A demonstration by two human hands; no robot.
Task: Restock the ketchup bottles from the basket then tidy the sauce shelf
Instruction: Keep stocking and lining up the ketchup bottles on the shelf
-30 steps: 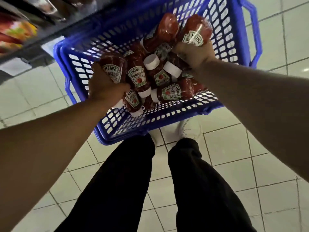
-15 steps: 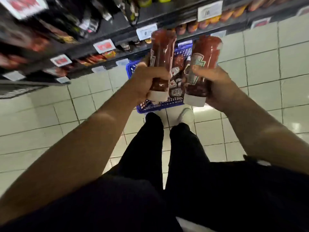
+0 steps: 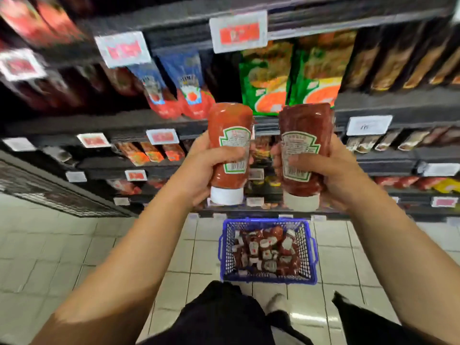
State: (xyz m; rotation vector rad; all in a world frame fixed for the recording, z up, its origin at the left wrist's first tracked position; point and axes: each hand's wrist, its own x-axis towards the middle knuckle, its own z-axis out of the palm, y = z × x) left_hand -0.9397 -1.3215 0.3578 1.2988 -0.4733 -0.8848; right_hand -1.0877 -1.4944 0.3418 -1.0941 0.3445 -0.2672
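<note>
While both hands (image 3: 268, 168) grip ketchup bottles (image 3: 230, 150) (caps down), basket (image 3: 308, 245) rests below.

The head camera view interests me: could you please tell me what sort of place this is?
Most likely a grocery store aisle. Dark tiered shelves carry packaged sauces behind white-and-red price tags, and a blue plastic shopping basket of red ketchup bottles sits on the pale tiled floor.

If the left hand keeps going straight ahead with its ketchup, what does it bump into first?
Probably the shelf edge just behind the bottle that the left hand grips, though the depth is hard to judge.
</note>
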